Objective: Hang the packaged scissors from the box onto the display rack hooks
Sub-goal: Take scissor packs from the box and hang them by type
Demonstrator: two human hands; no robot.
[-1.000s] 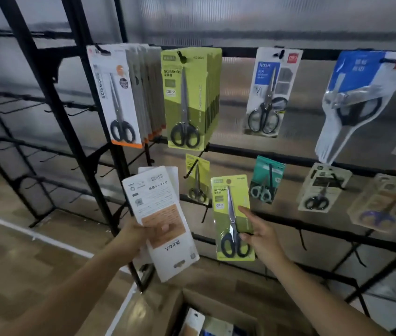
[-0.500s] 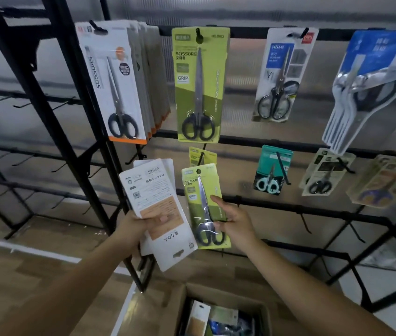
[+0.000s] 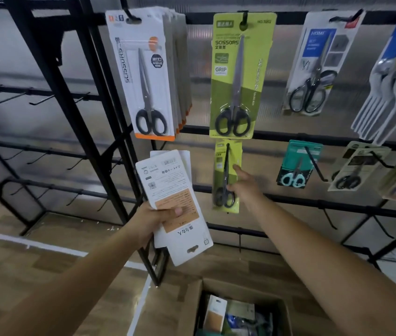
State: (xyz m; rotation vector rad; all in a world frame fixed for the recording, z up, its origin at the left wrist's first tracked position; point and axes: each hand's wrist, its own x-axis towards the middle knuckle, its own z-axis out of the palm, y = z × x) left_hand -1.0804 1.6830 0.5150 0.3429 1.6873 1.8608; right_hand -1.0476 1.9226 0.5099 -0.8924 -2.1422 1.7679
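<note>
My left hand (image 3: 153,223) grips a small stack of white scissors packs (image 3: 171,190), backs facing me and hang holes pointing down. My right hand (image 3: 245,187) holds the right edge of a small green scissors pack (image 3: 223,163), thumb in front near the black handles. That pack's top sits at a hook on the middle bar of the black display rack (image 3: 289,135), directly under the large green scissors pack (image 3: 237,76). The open cardboard box (image 3: 240,286) stands on the floor below my arms, with more packs inside.
White-and-orange scissors packs (image 3: 147,76) hang in a thick row at upper left. Further right hang blue-white (image 3: 313,66), teal (image 3: 296,163) and grey (image 3: 357,166) packs. Bare hooks (image 3: 3,100) line the rack section on the left. The floor is wood.
My right hand has carried the small green pack up and back to the middle-row hook below the large green pack. The left hand has stayed in place with its stack; the view came closer.
</note>
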